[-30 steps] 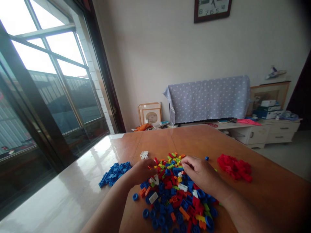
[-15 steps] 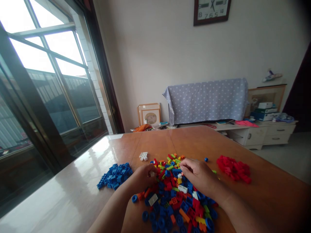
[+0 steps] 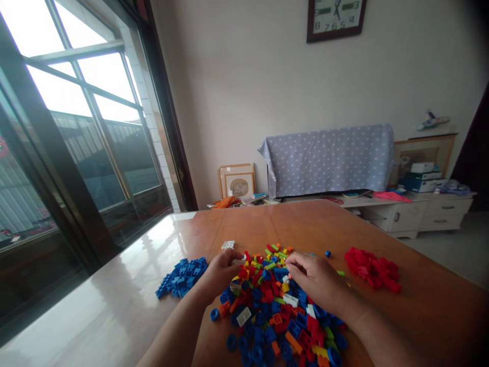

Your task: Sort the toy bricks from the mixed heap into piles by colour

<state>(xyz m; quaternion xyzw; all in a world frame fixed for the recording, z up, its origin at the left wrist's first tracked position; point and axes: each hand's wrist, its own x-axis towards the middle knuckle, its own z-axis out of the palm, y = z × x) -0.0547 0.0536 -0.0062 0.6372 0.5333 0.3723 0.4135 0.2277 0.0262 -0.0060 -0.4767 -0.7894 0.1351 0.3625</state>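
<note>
A mixed heap of toy building bricks [image 3: 267, 293] in red, blue, yellow, green, orange and white lies on the table before me. At the heap's upper left is my left hand [image 3: 223, 267], thumb and fingers pinched around what looks like a small white brick [image 3: 243, 258]. Just beyond that hand sits a little cluster of white bricks [image 3: 228, 245]. My right hand [image 3: 309, 272] rests over the heap's right side with curled fingers; whatever its fingertips hold, if anything, is hidden.
On the wooden table [image 3: 244, 221], a pile of blue bricks [image 3: 182, 277] stands left and a pile of red bricks [image 3: 372, 269] right. One blue brick [image 3: 327, 253] lies apart. Behind are a low white cabinet [image 3: 407, 216] and a polka-dot cloth [image 3: 328, 160].
My left hand has moved up and slightly left from the heap, towards the white cluster, with the white brick. My right hand stays nearly in place. The view has shifted slightly.
</note>
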